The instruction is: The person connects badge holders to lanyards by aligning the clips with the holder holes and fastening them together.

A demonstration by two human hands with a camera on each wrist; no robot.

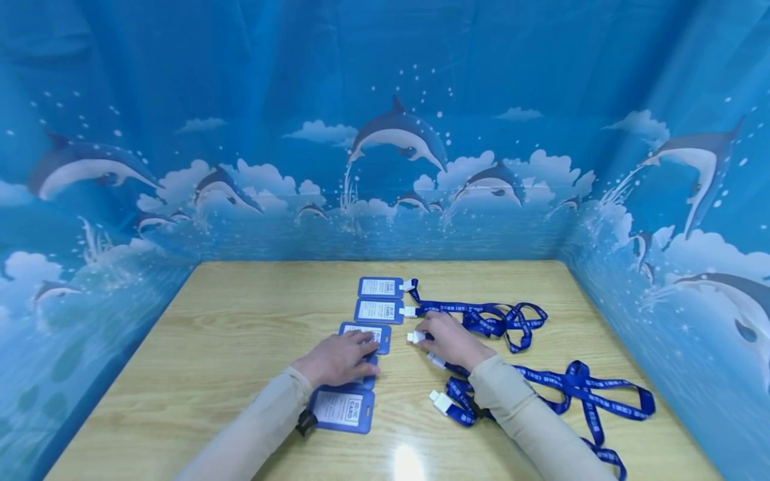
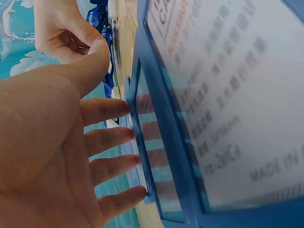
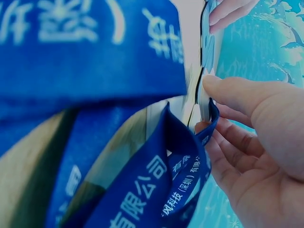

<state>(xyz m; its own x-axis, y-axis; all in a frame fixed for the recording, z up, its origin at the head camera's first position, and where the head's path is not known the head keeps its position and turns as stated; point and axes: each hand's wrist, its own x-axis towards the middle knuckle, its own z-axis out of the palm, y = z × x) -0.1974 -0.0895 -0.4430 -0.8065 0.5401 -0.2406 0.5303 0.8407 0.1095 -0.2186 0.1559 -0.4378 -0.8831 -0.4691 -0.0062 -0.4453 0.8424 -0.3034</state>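
Note:
My left hand [image 1: 335,358] lies with its fingers extended across a blue card holder [image 1: 383,339], the third in a column of such holders. In the left wrist view, its fingers [image 2: 111,168] are spread and nearly straight, their tips against a holder. Part of a fourth holder [image 1: 368,382] is hidden beneath this hand. My right hand [image 1: 450,342] pinches the white plastic clip [image 1: 414,337] of a blue printed lanyard [image 3: 142,190] between thumb and fingers. The clip sits a little right of the third holder, apart from it.
The two far holders [image 1: 379,310] have white clips [image 1: 409,312] at their slotted ends. A nearer holder [image 1: 343,409] lies by the left wrist. Two more clips, one nearer me [image 1: 441,402], and tangled blue straps [image 1: 577,381] spread over the table's [image 1: 252,294] right side.

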